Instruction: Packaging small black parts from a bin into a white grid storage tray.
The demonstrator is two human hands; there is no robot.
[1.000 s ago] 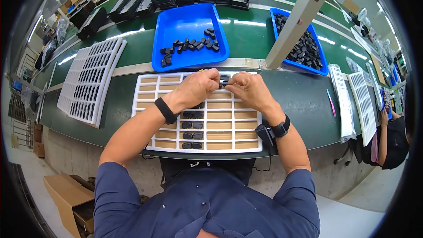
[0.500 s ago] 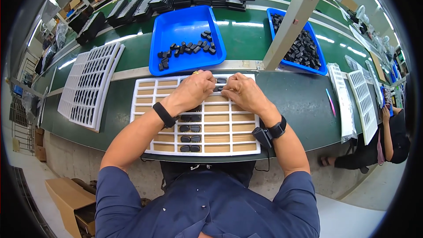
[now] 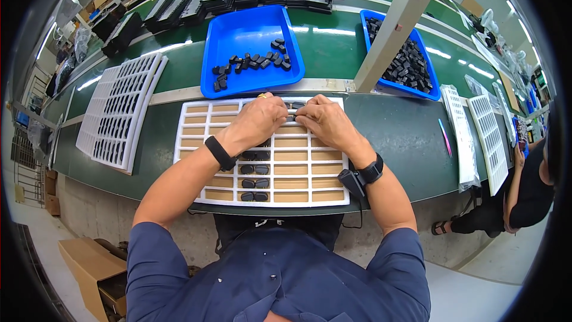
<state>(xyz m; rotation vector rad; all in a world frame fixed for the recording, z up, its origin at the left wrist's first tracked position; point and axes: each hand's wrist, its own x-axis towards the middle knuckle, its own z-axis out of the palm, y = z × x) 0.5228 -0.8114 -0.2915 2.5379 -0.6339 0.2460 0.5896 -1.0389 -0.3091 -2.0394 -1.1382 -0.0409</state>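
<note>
A white foam tray (image 3: 290, 204) with a grid of rectangular slots lies before me. My left hand (image 3: 262, 120) and my right hand (image 3: 326, 122) meet over its far middle slots, fingers pinched together. Between the fingertips is a small black block (image 3: 291, 118), mostly covered by them. Just beyond it, another black block (image 3: 296, 105) rests in a top slot. Pairs of black blocks (image 3: 254, 183) fill slots of the column nearer me, partly under my left wrist. Many other slots show brown board underneath.
Behind the tray stands a blue bin (image 3: 238, 30) with scattered black blocks. A fuller blue bin (image 3: 438, 86) sits right, behind a metal post (image 3: 393, 30). Filled foam trays (image 3: 119, 113) lie left; tweezers (image 3: 445, 137) and more foam trays (image 3: 488, 143) lie right. A co-worker (image 3: 527, 188) is at far right.
My hands stay over the same far slots, with the fingertips shifted slightly. The whole view has moved a little. The co-worker at the right has come further into view.
</note>
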